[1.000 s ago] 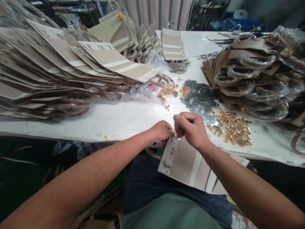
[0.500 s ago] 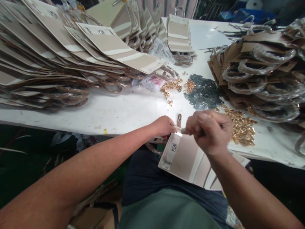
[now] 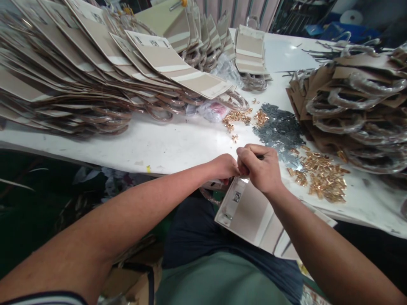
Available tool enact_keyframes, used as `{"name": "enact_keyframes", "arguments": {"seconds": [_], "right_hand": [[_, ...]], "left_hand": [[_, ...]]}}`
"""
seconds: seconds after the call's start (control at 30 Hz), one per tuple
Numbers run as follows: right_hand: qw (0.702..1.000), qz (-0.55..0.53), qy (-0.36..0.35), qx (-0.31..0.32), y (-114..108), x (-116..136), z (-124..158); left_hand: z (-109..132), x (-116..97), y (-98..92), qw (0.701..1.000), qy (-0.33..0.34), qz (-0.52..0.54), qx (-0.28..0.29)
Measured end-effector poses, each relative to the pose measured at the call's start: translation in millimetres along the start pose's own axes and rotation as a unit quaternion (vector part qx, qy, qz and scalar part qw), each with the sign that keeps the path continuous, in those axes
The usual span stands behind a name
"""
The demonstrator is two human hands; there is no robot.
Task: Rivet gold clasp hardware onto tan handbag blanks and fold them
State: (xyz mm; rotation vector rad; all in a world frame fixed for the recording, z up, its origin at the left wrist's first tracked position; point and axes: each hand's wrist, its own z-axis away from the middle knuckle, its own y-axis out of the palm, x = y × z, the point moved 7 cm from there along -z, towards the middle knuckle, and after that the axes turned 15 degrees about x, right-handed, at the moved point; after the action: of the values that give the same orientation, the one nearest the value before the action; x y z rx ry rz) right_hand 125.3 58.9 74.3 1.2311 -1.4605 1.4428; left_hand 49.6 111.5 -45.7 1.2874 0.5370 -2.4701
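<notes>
A beige and white bag flap (image 3: 251, 216) lies on my lap against the edge of the white table (image 3: 165, 148), with small metal fittings along its near end. My left hand (image 3: 224, 166) is closed and pinches the flap's top corner. My right hand (image 3: 259, 169) is a closed fist right beside it, gripping a thin dark tool whose tip shows past the knuckles. The two hands touch over the flap's upper edge. What the tool presses on is hidden by the fingers.
A tall fanned stack of beige flaps (image 3: 79, 72) fills the left of the table. Brown pieces with plastic-wrapped handles (image 3: 352, 106) are heaped at the right. Gold clasps (image 3: 321, 176), more gold parts (image 3: 238, 116) and dark grey metal bits (image 3: 280, 127) lie between.
My right hand lifted and swung right, then came back down against my left hand at the flap's top edge. A small brown strip seen on the table half a second ago is now hidden.
</notes>
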Motion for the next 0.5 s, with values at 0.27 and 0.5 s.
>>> {"name": "enact_keyframes", "arguments": {"seconds": [0.27, 0.5], "right_hand": [[0.996, 0.063, 0.025, 0.061, 5, -17, -1], [0.980, -0.178, -0.075, -0.050, -25, -5, 13]], "left_hand": [[6, -14, 5.0, 0.995, 0.012, -0.086, 0.057], [18, -6, 7.8, 0.995, 0.013, -0.068, 0.076]]}}
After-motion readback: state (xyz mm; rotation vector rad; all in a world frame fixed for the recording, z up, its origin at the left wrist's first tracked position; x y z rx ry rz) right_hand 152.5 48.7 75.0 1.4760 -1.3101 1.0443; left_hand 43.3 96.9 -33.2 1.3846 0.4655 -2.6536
